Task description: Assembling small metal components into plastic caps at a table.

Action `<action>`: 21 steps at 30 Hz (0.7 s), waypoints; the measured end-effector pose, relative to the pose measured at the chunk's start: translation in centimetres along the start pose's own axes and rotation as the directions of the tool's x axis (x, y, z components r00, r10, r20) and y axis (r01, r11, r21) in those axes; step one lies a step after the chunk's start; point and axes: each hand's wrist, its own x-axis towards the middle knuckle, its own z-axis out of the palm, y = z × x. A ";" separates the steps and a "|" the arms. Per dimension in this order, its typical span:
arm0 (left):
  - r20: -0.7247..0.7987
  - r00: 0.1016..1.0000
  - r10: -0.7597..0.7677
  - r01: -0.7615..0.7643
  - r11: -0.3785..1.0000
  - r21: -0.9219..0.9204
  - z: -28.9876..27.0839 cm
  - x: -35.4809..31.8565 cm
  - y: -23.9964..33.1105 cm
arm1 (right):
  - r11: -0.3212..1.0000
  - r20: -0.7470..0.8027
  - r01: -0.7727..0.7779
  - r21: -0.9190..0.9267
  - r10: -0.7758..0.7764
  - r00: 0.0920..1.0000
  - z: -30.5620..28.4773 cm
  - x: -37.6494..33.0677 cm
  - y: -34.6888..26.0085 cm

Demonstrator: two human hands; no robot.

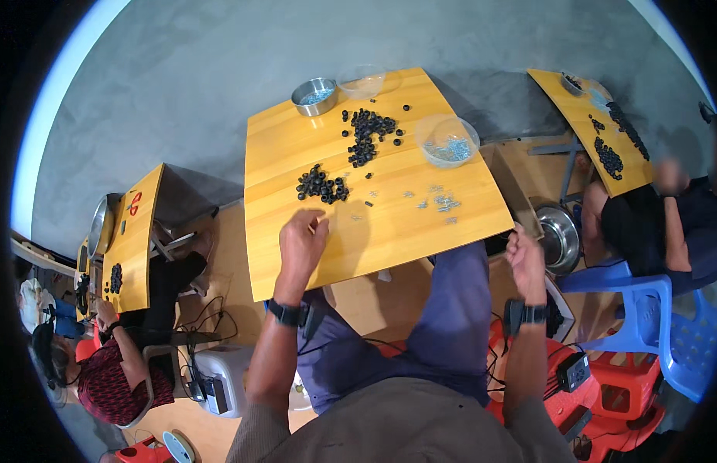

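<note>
My left hand (303,241) is over the near left part of the wooden table (389,255), just short of a pile of small black ring-like parts (321,185). Its fingers are loosely bent, the thumb stands apart from them, and nothing shows between. My right hand (526,258) is just off the table's right corner, fingers pinched together; whatever they hold is too small to make out. Small silvery pins (445,204) lie scattered on the tabletop between my hands. Farther back is a second, larger pile of black parts (366,135).
A clear plastic bowl (446,142) with pins stands at the right edge, a steel bowl (314,98) and another clear bowl (361,82) at the back. Below right are an open box (513,189) and a steel basin (558,239). People sit at side tables. A blue chair (632,305) stands right.
</note>
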 end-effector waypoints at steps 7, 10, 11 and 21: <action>-0.019 0.982 0.188 -0.181 0.964 0.196 3.0 4.9 0.4 | 0.989 -0.016 0.102 0.110 -0.101 0.995 -0.4 -5.6 3.5; -0.034 0.979 0.200 -0.188 0.957 0.222 4.7 4.4 -1.0 | 0.994 0.039 -0.022 0.109 0.018 0.999 0.0 -6.2 4.7; -0.035 0.979 0.199 -0.186 0.957 0.223 4.9 4.2 -1.4 | 0.994 0.041 -0.023 0.108 0.019 0.999 -0.1 -6.3 5.0; 0.161 0.987 -0.008 0.031 0.990 -0.139 1.2 1.2 -2.4 | 0.988 0.131 -0.115 0.099 0.101 0.986 1.3 -6.3 7.6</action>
